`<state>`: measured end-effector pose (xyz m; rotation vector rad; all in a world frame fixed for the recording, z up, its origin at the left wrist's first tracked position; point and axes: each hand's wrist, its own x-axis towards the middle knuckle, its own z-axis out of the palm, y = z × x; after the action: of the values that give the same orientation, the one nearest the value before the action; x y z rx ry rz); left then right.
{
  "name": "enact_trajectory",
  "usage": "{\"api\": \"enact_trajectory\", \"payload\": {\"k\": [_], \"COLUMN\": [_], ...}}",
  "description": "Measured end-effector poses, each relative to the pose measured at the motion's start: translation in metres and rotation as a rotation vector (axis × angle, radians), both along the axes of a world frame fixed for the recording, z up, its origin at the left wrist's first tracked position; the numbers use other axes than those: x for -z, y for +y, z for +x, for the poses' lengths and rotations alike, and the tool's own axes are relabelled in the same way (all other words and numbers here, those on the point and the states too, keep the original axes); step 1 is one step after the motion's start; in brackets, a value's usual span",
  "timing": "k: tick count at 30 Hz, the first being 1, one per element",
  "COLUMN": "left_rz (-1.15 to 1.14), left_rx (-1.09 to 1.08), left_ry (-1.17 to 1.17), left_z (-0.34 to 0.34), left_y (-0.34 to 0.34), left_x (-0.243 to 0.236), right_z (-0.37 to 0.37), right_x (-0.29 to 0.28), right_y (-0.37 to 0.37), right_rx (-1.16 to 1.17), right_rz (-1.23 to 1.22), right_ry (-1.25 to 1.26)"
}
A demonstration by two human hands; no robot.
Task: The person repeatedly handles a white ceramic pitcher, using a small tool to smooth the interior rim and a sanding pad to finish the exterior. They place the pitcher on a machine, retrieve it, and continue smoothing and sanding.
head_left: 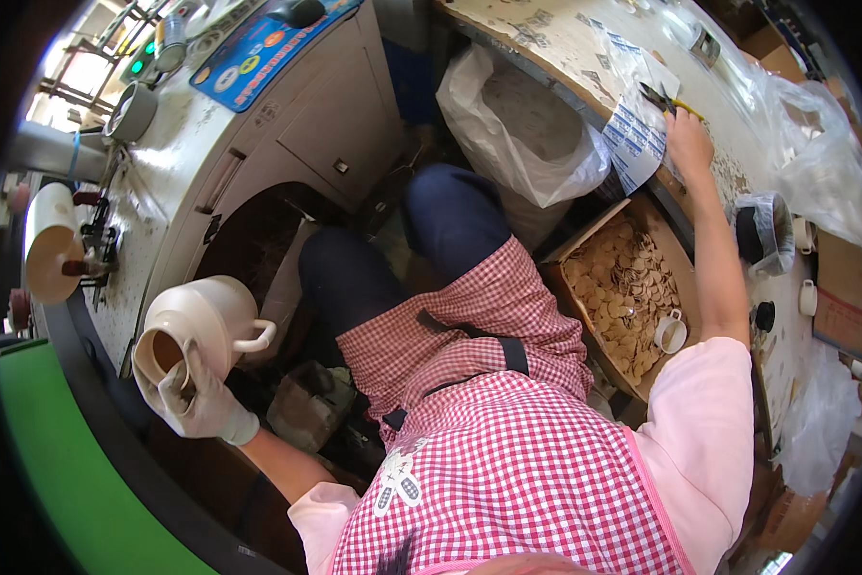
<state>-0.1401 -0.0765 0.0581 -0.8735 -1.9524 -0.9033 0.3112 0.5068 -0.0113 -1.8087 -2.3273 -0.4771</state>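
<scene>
Your left hand (196,395) grips the jug (212,311) by its mouth, fingers curled, left of the box (681,273); your right hand (689,149) is at the pliers (663,99) beyond it, grip unclear. A glove slip could drop the jug.

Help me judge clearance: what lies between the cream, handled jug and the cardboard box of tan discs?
Between jug and box, the head view shows navy trousers and a red and white checked cloth apron.
</scene>
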Motion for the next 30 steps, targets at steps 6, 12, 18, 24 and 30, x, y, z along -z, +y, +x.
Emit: {"api": "enact_trajectory", "payload": {"k": [6, 12, 18, 24, 30], "left_rz": [0.288, 0.187, 0.259, 0.317, 0.276], "left_rx": [0.057, 0.094, 0.174, 0.183, 0.201], "left_ry": [-0.432, -0.753, -0.829, -0.883, -0.842], "left_z": [0.011, 0.017, 0.024, 0.029, 0.031], "left_y": [-0.007, 0.01, 0.013, 0.018, 0.025], "left_x": [0.007, 0.026, 0.032, 0.033, 0.023], "right_z": [-0.085, -0.188, -0.211, -0.165, -0.152], "right_x": [-0.013, 0.033, 0.126, 0.276, 0.308], "right_y": [-0.052, -0.054, -0.042, -0.003, 0.013], "right_rx": [-0.539, -0.542, -0.774, -0.212, -0.337], "right_rz": [0.378, 0.014, -0.09, -0.632, -0.492], "right_ry": [0.216, 0.146, 0.416, 0.208, 0.26]}}
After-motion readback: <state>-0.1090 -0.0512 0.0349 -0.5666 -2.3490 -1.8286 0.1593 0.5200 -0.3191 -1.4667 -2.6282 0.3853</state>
